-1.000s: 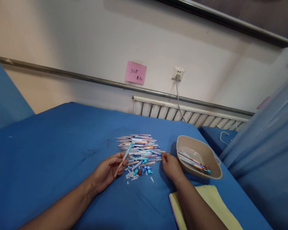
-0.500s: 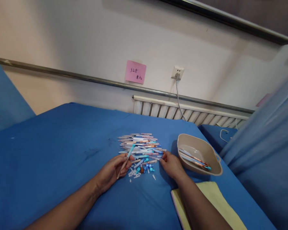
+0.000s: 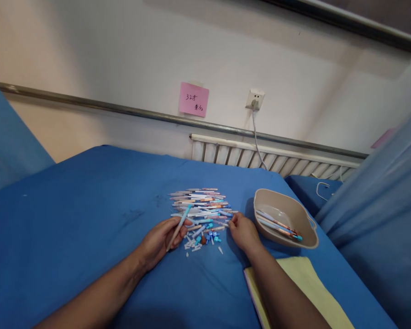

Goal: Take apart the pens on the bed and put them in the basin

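Note:
A heap of pastel pens and pen parts lies on the blue table, with small caps and tips scattered at its near edge. My left hand is closed round a pen with a light blue end, held slanted above the table. My right hand rests at the heap's right edge, fingertips pinched on a pen part there that is too small to name. A beige basin to the right holds a few pens.
A yellow notebook lies near my right forearm. Behind the table are a radiator, a wall socket with a cable and a pink note. Blue fabric hangs at the right.
Both hands have stayed almost where they were; the left hand's pen tilted slightly. The view has shifted a little.

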Available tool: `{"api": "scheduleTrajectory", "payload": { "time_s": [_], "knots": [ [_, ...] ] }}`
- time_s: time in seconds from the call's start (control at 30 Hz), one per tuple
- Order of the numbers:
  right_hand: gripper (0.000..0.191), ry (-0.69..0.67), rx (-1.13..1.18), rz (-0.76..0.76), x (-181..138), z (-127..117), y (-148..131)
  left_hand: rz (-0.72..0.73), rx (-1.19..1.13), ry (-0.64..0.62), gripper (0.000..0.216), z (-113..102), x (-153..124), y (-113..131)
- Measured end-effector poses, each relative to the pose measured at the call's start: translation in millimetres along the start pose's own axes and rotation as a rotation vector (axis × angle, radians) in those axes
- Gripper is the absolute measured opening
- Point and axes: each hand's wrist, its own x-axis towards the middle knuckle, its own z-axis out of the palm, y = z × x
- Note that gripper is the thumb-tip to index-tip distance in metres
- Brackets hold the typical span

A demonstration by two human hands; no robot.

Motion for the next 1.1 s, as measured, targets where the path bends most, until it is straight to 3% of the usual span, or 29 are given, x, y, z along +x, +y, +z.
{"api": "scheduleTrajectory", "payload": {
  "time_s": [0.2,0.33,0.57,0.9,1.0,1.1],
  "knots": [
    [0.008,0.104,0.101,0.021,-5,1,5,0.022,0.025,0.025,0.032,0,1,0],
    [0.011,0.174,0.156,-0.072,-17,2,-4,0.042,0.029,0.031,0.033,2,0,-2],
    [0.015,-0.027,0.057,-0.322,-48,7,-44,0.071,0.029,0.034,0.028,2,-2,-6],
    [0.031,-0.045,-0.264,-0.318,-46,5,-72,0.067,0.103,0.007,0.026,0,4,-11],
    [0.034,-0.032,-0.169,-0.3,-41,10,-72,0.076,0.114,0.007,0.027,-1,4,-12],
    [0.032,-0.004,0.143,-0.242,-34,16,-65,0.08,0.124,-0.004,0.027,0,5,-12]
  ]
}}
